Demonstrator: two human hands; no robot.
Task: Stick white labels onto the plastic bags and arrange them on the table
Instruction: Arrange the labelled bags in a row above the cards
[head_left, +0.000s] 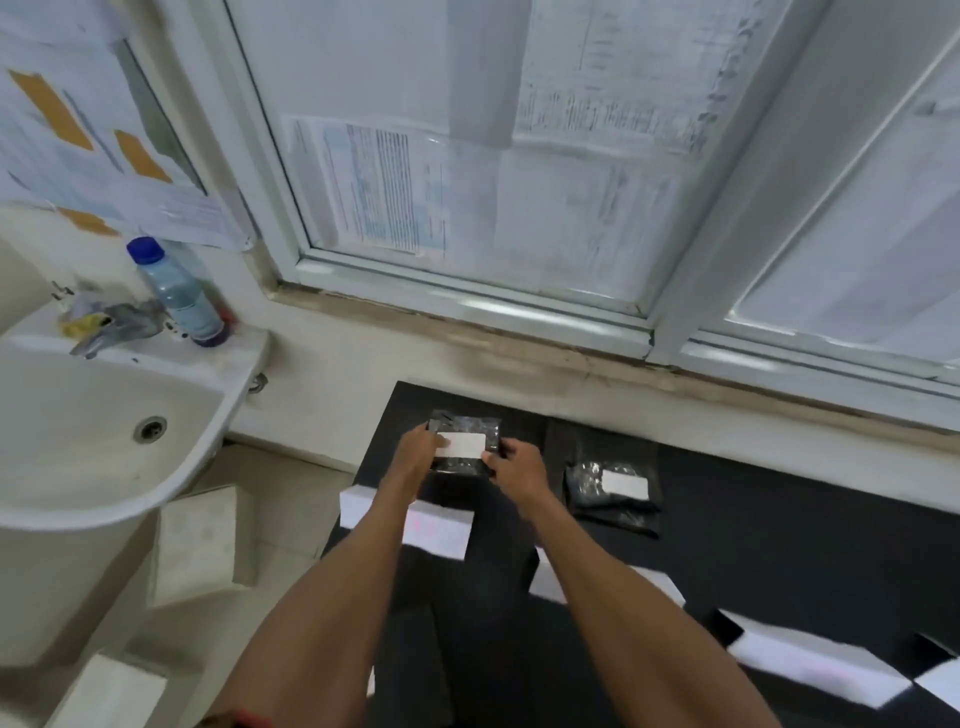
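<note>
A clear plastic bag (467, 423) with dark contents lies near the far left corner of the black table (779, 519). A white label (465, 443) sits on the bag. My left hand (418, 449) holds the bag's left edge, thumb on the label's left end. My right hand (514, 465) pinches the bag and label at their right edge. A second bag (587, 483) with its own white label (625, 484) lies flat to the right, apart from both hands.
White boxes or label blocks (441, 530) (810, 665) lie on the table's near side. A sink (93, 431) with a tap and a blue-capped bottle (176, 293) stands at the left. The paper-covered window and its sill (519, 338) run behind the table.
</note>
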